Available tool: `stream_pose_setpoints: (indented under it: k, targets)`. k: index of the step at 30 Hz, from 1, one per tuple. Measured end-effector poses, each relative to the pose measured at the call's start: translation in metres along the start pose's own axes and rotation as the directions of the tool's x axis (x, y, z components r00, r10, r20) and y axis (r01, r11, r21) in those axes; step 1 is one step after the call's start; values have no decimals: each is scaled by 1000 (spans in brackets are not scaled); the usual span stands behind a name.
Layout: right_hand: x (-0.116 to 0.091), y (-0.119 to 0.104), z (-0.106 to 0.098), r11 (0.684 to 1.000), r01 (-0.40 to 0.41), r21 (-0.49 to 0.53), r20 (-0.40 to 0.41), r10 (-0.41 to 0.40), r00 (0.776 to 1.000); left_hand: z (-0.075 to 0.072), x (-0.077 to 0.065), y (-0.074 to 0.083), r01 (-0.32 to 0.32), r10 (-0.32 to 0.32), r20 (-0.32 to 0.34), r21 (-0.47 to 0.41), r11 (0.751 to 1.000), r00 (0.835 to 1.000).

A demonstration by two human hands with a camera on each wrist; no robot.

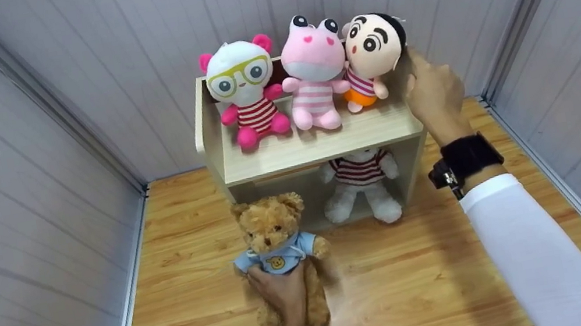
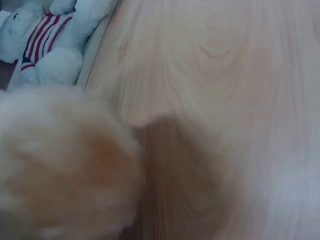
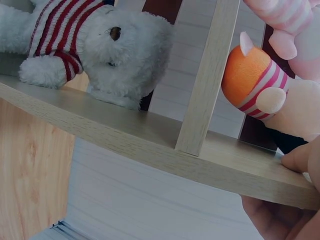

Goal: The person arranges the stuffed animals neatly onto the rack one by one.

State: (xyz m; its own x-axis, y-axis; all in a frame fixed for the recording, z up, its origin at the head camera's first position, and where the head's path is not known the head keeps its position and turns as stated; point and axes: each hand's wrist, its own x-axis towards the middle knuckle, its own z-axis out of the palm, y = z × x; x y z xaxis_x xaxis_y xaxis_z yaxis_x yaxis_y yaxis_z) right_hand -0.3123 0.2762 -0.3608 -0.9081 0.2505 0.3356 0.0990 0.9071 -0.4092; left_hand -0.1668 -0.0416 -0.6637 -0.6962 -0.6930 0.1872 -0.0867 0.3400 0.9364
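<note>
My left hand (image 1: 284, 295) grips the brown teddy bear (image 1: 269, 228) round its body, below its light blue hoodie. The bear faces up in front of the shelf; in the left wrist view its fur (image 2: 70, 165) is a close blur. My right hand (image 1: 435, 94) holds the upper right side panel of the small wooden shelf (image 1: 318, 149). From the right wrist, the thumb (image 3: 298, 157) lies on the inner side of that panel and the fingers curl outside it. Beside this hand leans a black-haired doll (image 1: 373, 49) with orange shorts.
On the top board also sit a pink frog (image 1: 311, 59) and a panda with yellow glasses (image 1: 241, 80). A white bear in a striped sweater (image 1: 360, 172) sits in the lower compartment. Grey panel walls (image 1: 37, 199) enclose the wooden floor (image 1: 189, 298) on three sides.
</note>
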Motion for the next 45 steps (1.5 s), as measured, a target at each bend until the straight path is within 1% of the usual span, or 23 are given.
stream_pose_setpoints:
  k: [5, 11, 18, 24, 28, 33, 38, 41, 45]
  targets:
    - [0, 0, 1, 1000, -1, -1, 9, 1, 1000, 5, -2, 5, 23, -23, 31, 10, 1000, 999]
    - [0, 1, 0, 1000, 9, 3, -7, -9, 1000, 10, 0, 9, 39, -39, 37, -10, 999, 999]
    - [1, 1, 1, 1000, 11, 3, -12, -11, 1000, 16, 3, 13, 3, -2, 27, -17, 1000, 1000]
    - [1, 0, 1, 1000, 9, 5, -3, -9, 1000, 23, 6, 22, -15, 15, 44, -5, 1000, 999]
    - [1, 1, 1, 1000, 9, 0, -9, -9, 1000, 29, 11, 28, -19, 19, 55, 4, 1000, 998]
    - [0, 1, 3, 1000, 23, -4, -39, -23, 999, 35, 19, 36, -33, 32, 58, 5, 999, 998]
    - [0, 1, 4, 1000, 18, 7, -34, -18, 999, 42, 29, 44, -39, 41, 49, -31, 999, 998]
    - [0, 1, 3, 1000, 12, 7, -30, -12, 999, 46, 34, 48, -32, 35, 47, -49, 998, 998]
    - [0, 1, 3, 1000, 10, 9, -29, -9, 1000, 53, 36, 53, -9, 11, 46, -45, 999, 999]
